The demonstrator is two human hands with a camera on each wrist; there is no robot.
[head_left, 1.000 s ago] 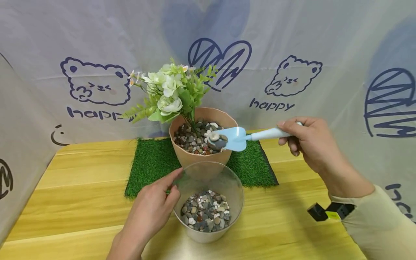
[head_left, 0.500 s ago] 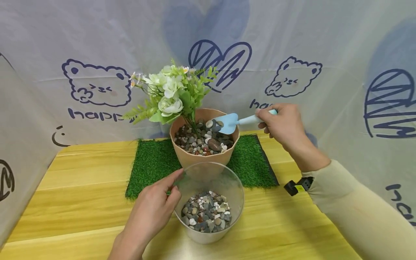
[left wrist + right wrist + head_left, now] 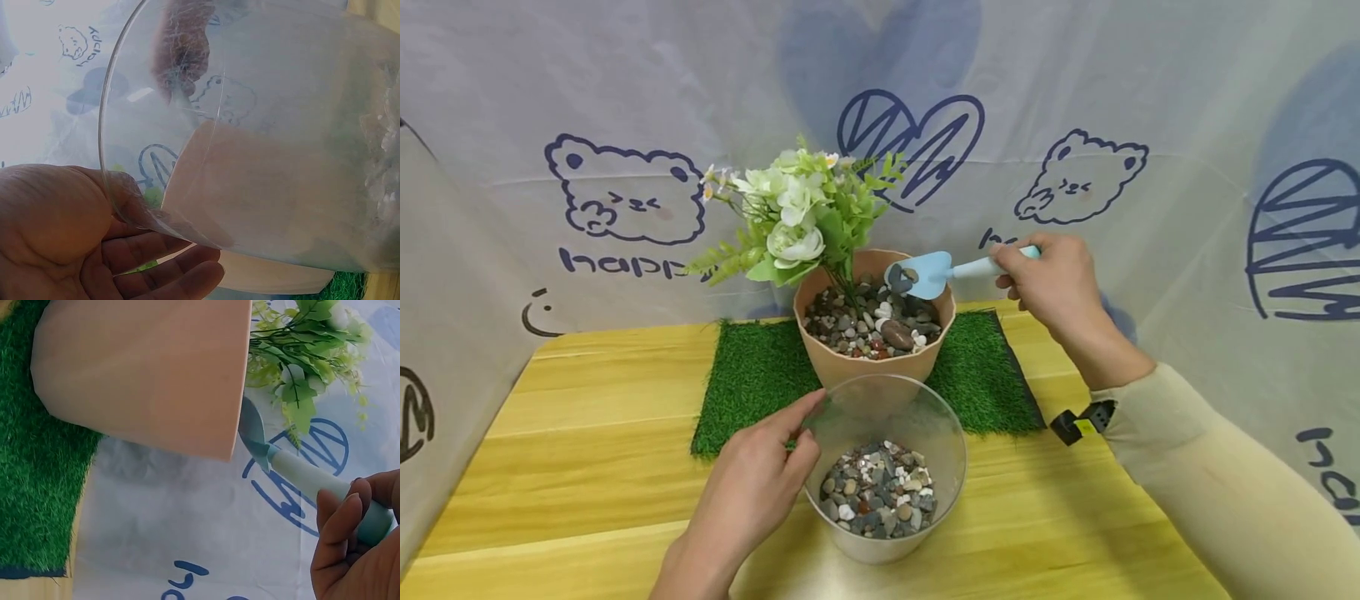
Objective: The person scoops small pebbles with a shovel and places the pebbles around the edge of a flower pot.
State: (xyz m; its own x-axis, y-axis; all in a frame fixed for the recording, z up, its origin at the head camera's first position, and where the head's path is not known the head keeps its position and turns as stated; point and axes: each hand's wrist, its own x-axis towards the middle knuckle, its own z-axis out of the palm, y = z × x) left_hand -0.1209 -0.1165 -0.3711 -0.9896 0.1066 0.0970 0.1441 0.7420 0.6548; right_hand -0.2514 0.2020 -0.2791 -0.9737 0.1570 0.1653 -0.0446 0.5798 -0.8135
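My right hand (image 3: 1060, 279) grips the pale handle of a small light-blue shovel (image 3: 930, 273). A few dark and tan stones lie on the shovel's blade, which is over the right back part of a peach flower pot (image 3: 872, 367). Pebbles (image 3: 857, 325) fill the pot around the stems of white flowers (image 3: 793, 217) with green leaves. In front of it stands a clear plastic bucket (image 3: 951, 450) with mixed pebbles (image 3: 880, 492) at its bottom. My left hand (image 3: 756, 467) holds the bucket's left rim; in the left wrist view several fingers (image 3: 169, 275) lie outside the wall.
A green turf mat (image 3: 748, 387) lies under the pot on the yellow wooden table (image 3: 587, 467). Behind it hangs a light cloth (image 3: 1037, 67) printed with bears and hearts. The pot stands close to this cloth.
My right hand and the shovel have moved left and back over the pot. White and brown stones have slid off the blade among the pebbles. The left hand stays at the bucket.
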